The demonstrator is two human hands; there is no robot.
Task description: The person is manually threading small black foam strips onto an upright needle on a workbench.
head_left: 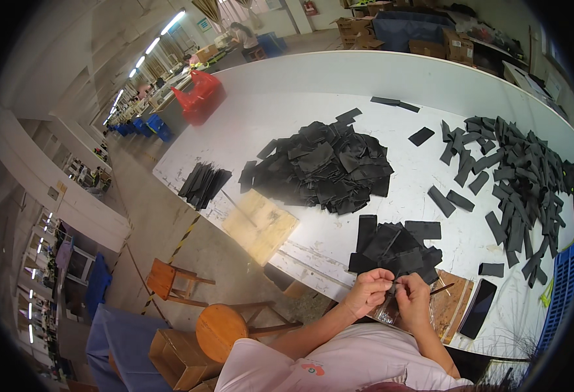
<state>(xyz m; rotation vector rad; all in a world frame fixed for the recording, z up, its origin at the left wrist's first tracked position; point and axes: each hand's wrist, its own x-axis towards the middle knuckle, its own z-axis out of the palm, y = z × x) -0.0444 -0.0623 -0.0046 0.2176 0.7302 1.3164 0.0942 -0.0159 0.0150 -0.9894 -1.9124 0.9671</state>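
My left hand (pixel 367 293) and my right hand (pixel 413 302) meet at the table's near edge, fingertips pinched together. Between them is a small dark piece (pixel 394 285), mostly hidden by the fingers; its kind is too small to make out. Just beyond my hands lies a loose heap of flat black fabric pieces (pixel 391 248). Beneath and beside my right hand is a worn brown board (pixel 455 304), with a thin dark pen-like tool (pixel 442 288) on it. A flat black slab, like a phone (pixel 478 309), lies to the right of the board.
A large pile of black fabric pieces (pixel 333 163) covers the white table's middle. Folded dark strips (pixel 522 183) spread along the right. At left are a neat black stack (pixel 203 185), a wooden board (pixel 259 225) and a red bag (pixel 199 98). A blue crate (pixel 561 294) borders the right.
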